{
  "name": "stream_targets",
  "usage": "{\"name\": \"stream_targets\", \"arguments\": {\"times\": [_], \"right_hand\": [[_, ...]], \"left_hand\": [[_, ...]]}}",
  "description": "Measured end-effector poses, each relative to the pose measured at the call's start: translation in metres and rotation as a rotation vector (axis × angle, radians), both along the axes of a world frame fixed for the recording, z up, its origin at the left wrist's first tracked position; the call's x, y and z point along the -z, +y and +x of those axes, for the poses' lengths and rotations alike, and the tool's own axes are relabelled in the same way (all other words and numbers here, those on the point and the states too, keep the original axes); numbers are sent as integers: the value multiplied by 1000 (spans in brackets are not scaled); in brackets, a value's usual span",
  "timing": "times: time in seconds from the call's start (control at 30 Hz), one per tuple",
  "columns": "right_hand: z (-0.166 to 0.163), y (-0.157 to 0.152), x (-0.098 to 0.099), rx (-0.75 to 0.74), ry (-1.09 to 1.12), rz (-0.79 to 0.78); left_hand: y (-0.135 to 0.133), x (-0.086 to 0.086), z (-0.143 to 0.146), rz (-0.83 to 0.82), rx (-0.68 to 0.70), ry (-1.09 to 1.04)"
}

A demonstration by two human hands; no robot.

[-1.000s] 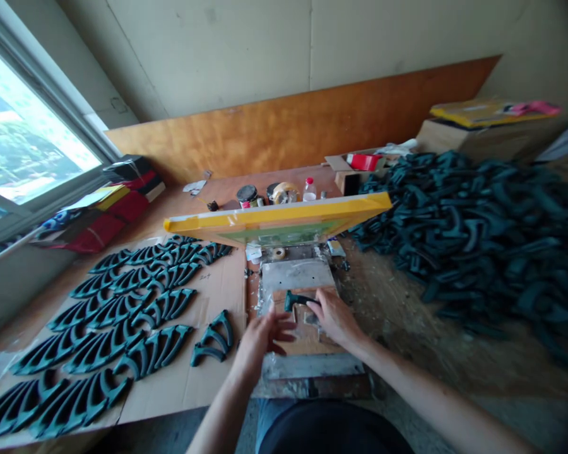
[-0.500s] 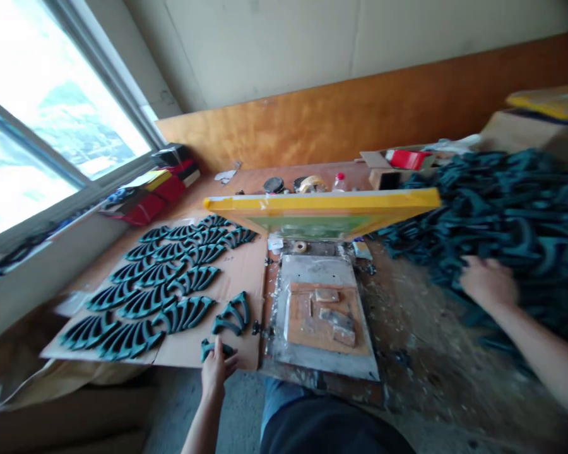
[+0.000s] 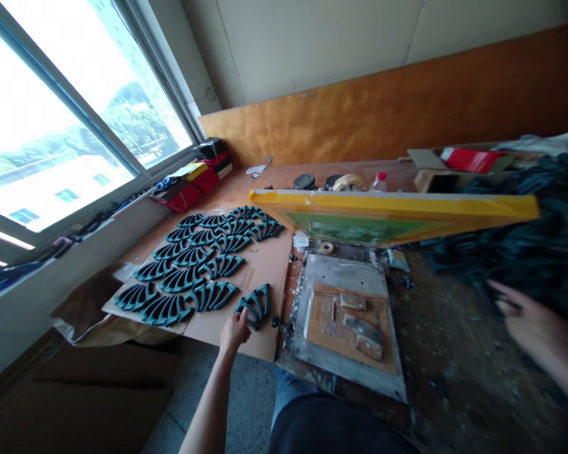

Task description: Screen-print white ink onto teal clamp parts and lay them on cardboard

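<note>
My left hand [image 3: 235, 331] is closed at the near end of a small fan of dark green curved parts [image 3: 261, 302], gripping the nearest one. These parts look like moulded handles, lying side by side on a flat cardboard sheet [image 3: 260, 343]. To their left, several rows of the same parts [image 3: 170, 274] overlap in fans. On the right, my right hand [image 3: 532, 318] is blurred beside a large heap of dark green parts [image 3: 473, 258]. Its index finger points toward the heap; whether anything is between the fingers is unclear.
A yellow-edged screen frame [image 3: 392, 203] stands tilted up over a metal plate [image 3: 331, 268] bearing a wooden board [image 3: 324, 334] with small blocks. Behind are black-lidded tubs [image 3: 304, 182], a tape roll [image 3: 350, 182] and a red-capped bottle [image 3: 380, 182]. Red boxes [image 3: 187, 195] sit by the window.
My left hand has moved the loose curved part up against the small fan. My right hand has shifted to the near edge of the heap. The view has swung left.
</note>
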State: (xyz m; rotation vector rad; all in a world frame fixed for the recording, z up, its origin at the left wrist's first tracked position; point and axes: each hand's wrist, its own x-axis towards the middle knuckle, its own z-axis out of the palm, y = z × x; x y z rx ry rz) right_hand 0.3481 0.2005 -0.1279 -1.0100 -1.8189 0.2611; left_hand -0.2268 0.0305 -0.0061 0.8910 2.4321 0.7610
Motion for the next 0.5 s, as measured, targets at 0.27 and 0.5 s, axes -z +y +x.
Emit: {"name": "stream_targets", "arguments": {"times": [0.27, 0.5], "right_hand": [[-210, -84, -36, -86, -619, 212], [-215, -76, -47, -97, -750, 285]], "left_hand": [[93, -125, 109, 829, 387, -225], [113, -183, 154, 1035, 461, -360]]}}
